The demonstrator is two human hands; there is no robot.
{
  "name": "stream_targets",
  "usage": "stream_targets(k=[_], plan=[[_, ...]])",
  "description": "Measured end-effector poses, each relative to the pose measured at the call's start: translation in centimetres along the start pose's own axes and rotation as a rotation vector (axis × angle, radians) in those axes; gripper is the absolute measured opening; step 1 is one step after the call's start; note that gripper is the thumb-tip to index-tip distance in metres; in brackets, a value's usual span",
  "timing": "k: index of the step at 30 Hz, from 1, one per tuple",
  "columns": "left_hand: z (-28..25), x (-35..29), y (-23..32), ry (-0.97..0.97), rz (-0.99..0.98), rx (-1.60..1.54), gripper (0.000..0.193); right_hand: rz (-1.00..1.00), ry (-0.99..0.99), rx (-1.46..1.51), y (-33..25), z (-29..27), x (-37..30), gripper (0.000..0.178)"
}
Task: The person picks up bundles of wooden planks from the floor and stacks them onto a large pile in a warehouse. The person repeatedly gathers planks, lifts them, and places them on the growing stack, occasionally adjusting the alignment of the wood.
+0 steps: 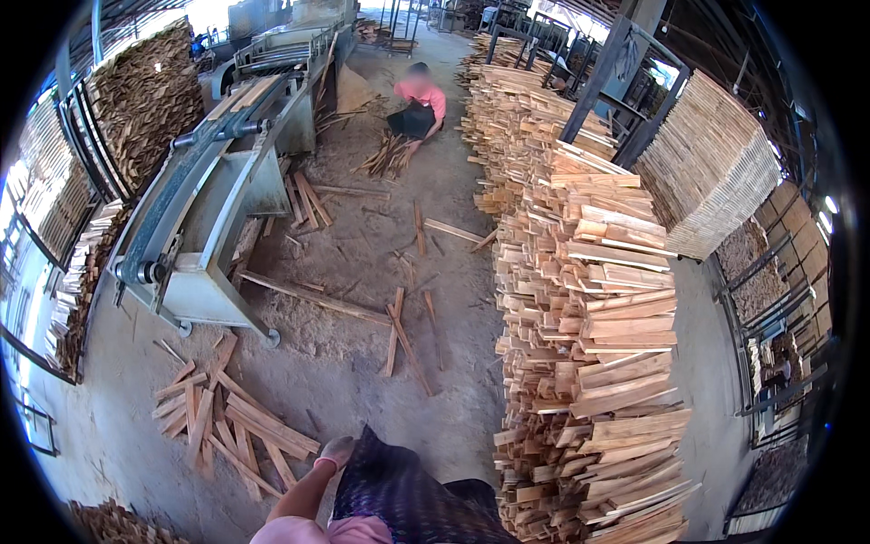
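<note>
In the head view, the left hand point(339, 451) is at the edge of the dark cloth point(399, 494); its fingers are too indistinct to tell how far open it is or whether it grips anything. The right hand is out of view. The loose boards point(269, 430) lie crisscrossed on the floor point(453, 408), just beyond the left hand. Because they overlap, pulling a lower one could make others slide. The tall stack point(589, 354) has uneven ends, so a knock might dislodge pieces. Scattered sticks point(411, 349) could trip someone walking.
</note>
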State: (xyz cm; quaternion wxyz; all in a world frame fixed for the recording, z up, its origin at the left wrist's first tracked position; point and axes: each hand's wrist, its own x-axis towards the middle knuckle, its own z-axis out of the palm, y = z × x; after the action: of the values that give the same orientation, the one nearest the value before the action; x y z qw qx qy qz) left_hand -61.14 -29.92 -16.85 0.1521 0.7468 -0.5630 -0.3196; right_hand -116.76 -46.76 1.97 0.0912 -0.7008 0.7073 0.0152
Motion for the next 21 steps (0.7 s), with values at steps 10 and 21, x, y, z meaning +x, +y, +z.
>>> stream_targets(k=[10,21], plan=[[-1.7,-4.7,-2.3,-0.161,-0.196,0.147,0.035,-0.16,-0.526,0.264,-11.3,8.1,8.9,0.057],[-2.9,-7.2,4.9,-0.169,-0.59,-0.086,0.034,-0.194,-0.8,0.126,3.5,15.4,8.7,0.054]])
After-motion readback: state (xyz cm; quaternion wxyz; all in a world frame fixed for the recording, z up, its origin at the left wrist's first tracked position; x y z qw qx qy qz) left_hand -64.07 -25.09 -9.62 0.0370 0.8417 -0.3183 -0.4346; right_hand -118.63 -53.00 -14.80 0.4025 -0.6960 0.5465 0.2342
